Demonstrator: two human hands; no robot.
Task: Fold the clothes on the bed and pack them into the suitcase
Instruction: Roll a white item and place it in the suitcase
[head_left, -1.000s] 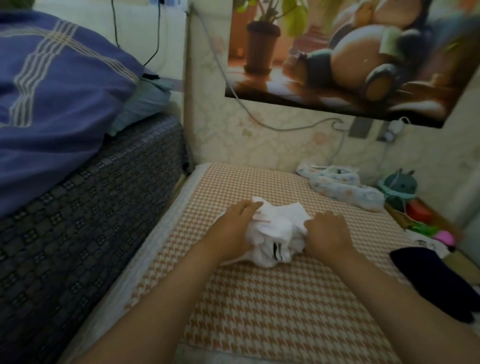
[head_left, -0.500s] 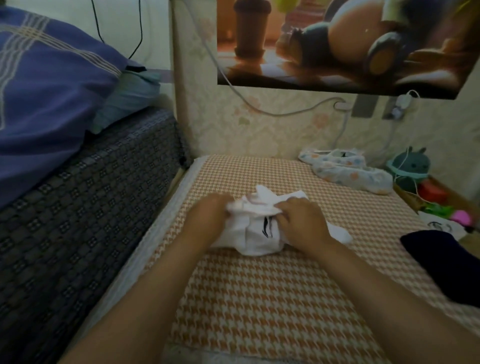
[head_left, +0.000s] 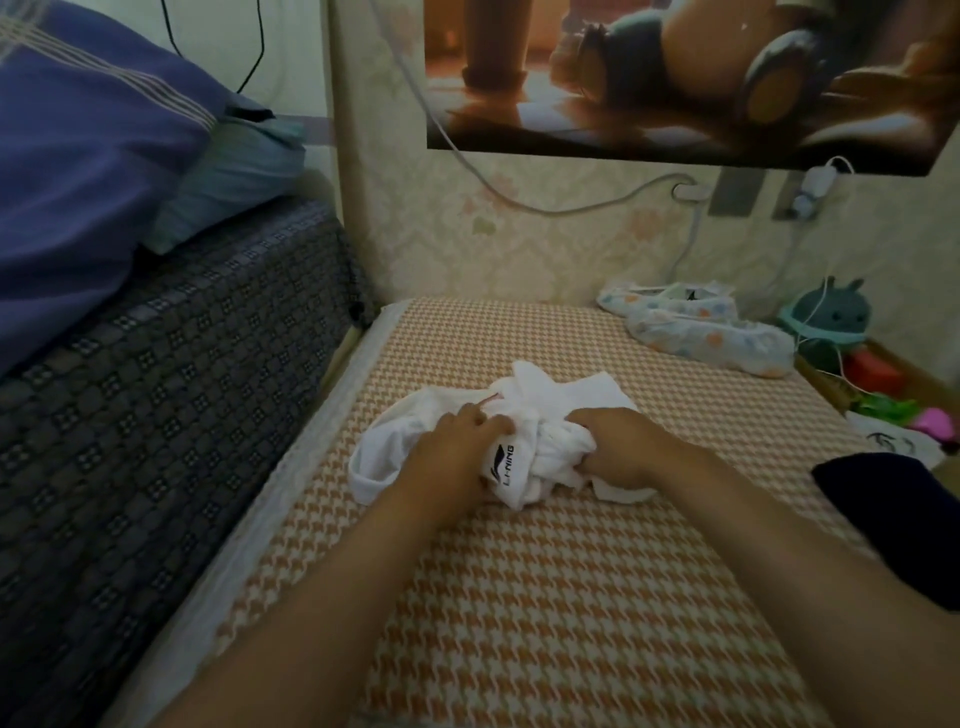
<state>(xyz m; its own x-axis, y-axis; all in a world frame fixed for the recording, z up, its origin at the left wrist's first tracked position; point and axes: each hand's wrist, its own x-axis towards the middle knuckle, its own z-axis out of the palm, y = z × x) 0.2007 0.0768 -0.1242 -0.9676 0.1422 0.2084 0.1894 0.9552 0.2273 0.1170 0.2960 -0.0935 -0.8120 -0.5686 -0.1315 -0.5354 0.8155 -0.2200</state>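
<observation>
Both hands lie palm-down on the white garment, which is bunched at mid-bed. Right hand: fingers curled into the crumpled fabric, gripping it. Left hand: fingers bent, pointing to 1 o'clock; the thumb is hidden, so whether it grips cannot be told. The dark garment at 3 o'clock is cut off by the frame edge.

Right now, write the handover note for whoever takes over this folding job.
Left hand and right hand: both grip the white garment, bunched on the bed.
Dark garment lies at the bed's right edge; a patterned cloth lies by the wall.
Done: nothing visibly folded.
Left: fold everything, then pack; suitcase not in view.
</observation>
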